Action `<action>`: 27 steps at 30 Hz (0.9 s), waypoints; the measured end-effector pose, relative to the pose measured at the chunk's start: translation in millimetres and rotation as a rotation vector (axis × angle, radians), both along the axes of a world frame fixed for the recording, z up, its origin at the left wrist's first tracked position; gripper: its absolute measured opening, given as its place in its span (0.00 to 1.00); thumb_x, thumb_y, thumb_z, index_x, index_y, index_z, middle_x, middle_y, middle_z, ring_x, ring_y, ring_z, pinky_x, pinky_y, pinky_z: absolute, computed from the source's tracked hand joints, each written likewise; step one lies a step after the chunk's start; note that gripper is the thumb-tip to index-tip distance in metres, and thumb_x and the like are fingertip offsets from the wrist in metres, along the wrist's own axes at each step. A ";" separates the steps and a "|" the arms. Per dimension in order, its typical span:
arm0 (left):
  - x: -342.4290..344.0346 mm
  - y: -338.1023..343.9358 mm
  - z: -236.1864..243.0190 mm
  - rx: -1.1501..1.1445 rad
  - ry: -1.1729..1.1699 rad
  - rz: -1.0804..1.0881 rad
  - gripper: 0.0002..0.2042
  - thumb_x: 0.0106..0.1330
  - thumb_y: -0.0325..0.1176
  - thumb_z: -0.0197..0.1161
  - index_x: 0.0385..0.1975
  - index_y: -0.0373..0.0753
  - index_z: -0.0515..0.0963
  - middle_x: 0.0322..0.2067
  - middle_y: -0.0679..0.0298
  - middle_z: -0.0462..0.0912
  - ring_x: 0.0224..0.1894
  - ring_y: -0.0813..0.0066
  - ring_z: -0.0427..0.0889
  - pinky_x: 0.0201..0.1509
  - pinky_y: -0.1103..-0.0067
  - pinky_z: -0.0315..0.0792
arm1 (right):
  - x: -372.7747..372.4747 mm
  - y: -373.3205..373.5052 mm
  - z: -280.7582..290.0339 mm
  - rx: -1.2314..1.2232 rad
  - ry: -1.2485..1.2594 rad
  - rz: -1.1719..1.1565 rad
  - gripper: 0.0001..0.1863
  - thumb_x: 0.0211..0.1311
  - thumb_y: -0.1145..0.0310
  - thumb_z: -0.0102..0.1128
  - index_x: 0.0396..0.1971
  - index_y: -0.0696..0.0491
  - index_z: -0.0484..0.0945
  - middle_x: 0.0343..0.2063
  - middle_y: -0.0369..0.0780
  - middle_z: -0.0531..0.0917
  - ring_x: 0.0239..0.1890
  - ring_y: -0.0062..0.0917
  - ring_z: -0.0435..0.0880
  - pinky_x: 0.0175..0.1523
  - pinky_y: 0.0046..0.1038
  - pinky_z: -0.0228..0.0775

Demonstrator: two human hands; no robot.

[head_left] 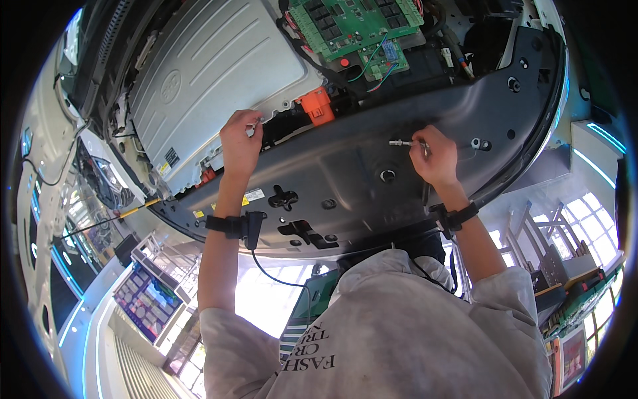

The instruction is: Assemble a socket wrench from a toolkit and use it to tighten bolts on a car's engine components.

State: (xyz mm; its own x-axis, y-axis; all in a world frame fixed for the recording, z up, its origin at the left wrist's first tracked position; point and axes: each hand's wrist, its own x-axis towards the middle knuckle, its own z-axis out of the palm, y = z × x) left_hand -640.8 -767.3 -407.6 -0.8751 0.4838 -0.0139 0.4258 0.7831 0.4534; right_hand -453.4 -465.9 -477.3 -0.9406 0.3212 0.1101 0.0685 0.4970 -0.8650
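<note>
My left hand (240, 145) is raised over the edge of the big silver cover (206, 63). Its thumb and fingers pinch a small shiny metal piece (252, 124), too small to tell its exact kind. Over the black front panel (352, 173), my right hand (434, 157) is closed around a socket wrench (400, 142). The chrome socket end points left, and part of the handle shows below the fist. Between the hands, at the cover's corner, sits an orange connector (316, 106).
A green circuit board (355, 26) with wires lies at the top, right of the cover. A black strut with a yellow part (139, 209) stands at the left. Holes and studs dot the panel, including a round stud (387, 175). A cable runs from my left wrist strap (232, 227).
</note>
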 end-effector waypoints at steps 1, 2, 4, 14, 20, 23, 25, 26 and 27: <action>1.8 3.0 1.7 0.043 -0.096 0.131 0.07 0.53 0.19 0.61 0.32 0.33 0.78 0.30 0.56 0.80 0.29 0.63 0.81 0.36 0.76 0.75 | 0.0 0.1 -0.1 -0.002 0.006 0.000 0.02 0.45 0.76 0.57 0.21 0.54 0.74 0.19 0.37 0.74 0.14 0.30 0.73 0.20 0.28 0.63; 1.7 3.2 2.0 0.045 -0.097 0.131 0.07 0.53 0.19 0.61 0.32 0.33 0.78 0.30 0.56 0.80 0.29 0.63 0.81 0.36 0.76 0.75 | 0.3 0.2 -0.2 0.000 0.005 0.000 0.02 0.45 0.76 0.57 0.21 0.54 0.74 0.19 0.37 0.74 0.14 0.30 0.73 0.20 0.28 0.63; 1.4 2.4 2.3 -0.015 -0.140 0.146 0.08 0.53 0.19 0.60 0.33 0.34 0.78 0.32 0.56 0.80 0.32 0.60 0.80 0.39 0.74 0.74 | 0.8 0.3 -0.1 -0.011 -0.007 0.006 0.02 0.45 0.75 0.57 0.20 0.54 0.74 0.19 0.37 0.74 0.14 0.30 0.73 0.20 0.28 0.63; 1.4 13.3 2.3 -0.075 0.009 0.128 0.06 0.55 0.25 0.63 0.31 0.32 0.77 0.29 0.52 0.81 0.31 0.62 0.81 0.36 0.73 0.74 | 0.1 -0.2 1.4 -0.012 0.008 0.001 0.02 0.45 0.75 0.57 0.20 0.54 0.73 0.18 0.37 0.74 0.14 0.29 0.72 0.20 0.28 0.63; 0.3 13.8 3.4 -0.064 -0.094 0.255 0.04 0.56 0.26 0.63 0.26 0.31 0.79 0.20 0.55 0.81 0.21 0.62 0.81 0.30 0.76 0.75 | -0.1 1.4 2.1 -0.014 -0.036 0.009 0.02 0.45 0.75 0.57 0.20 0.54 0.73 0.18 0.37 0.73 0.15 0.30 0.73 0.21 0.29 0.64; -1.2 9.9 5.8 -0.076 -0.143 0.262 0.04 0.55 0.25 0.63 0.27 0.31 0.79 0.21 0.54 0.81 0.23 0.63 0.81 0.32 0.76 0.75 | -1.0 1.6 2.7 0.004 -0.010 0.013 0.02 0.45 0.75 0.57 0.20 0.54 0.73 0.18 0.37 0.74 0.15 0.31 0.73 0.21 0.29 0.64; -5.5 4.5 3.3 -0.065 -0.086 0.117 0.03 0.53 0.23 0.63 0.27 0.31 0.79 0.22 0.53 0.81 0.24 0.60 0.81 0.32 0.75 0.75 | -1.1 0.6 2.0 0.006 -0.003 0.002 0.02 0.45 0.75 0.57 0.20 0.54 0.73 0.18 0.38 0.74 0.16 0.32 0.74 0.21 0.29 0.65; -8.5 2.1 2.2 -0.060 -0.074 0.124 0.03 0.53 0.23 0.63 0.27 0.31 0.79 0.22 0.53 0.81 0.24 0.60 0.81 0.32 0.75 0.75 | -1.3 -0.3 1.6 0.010 0.009 0.008 0.02 0.45 0.75 0.57 0.20 0.54 0.73 0.18 0.38 0.74 0.16 0.32 0.74 0.21 0.29 0.65; -12.0 -0.3 1.5 -0.064 -0.023 -0.037 0.03 0.53 0.23 0.63 0.26 0.31 0.78 0.22 0.53 0.80 0.25 0.59 0.81 0.33 0.74 0.75 | -0.5 -2.1 1.3 0.006 0.003 0.007 0.02 0.45 0.75 0.57 0.20 0.54 0.74 0.18 0.38 0.74 0.16 0.32 0.74 0.22 0.29 0.65</action>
State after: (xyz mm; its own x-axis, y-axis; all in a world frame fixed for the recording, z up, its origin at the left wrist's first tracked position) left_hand -652.8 -767.6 -406.2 -0.8557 0.5133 -0.0662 0.4448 0.7948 0.4128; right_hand -453.9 -468.1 -476.0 -0.9424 0.3143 0.1147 0.0625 0.5023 -0.8624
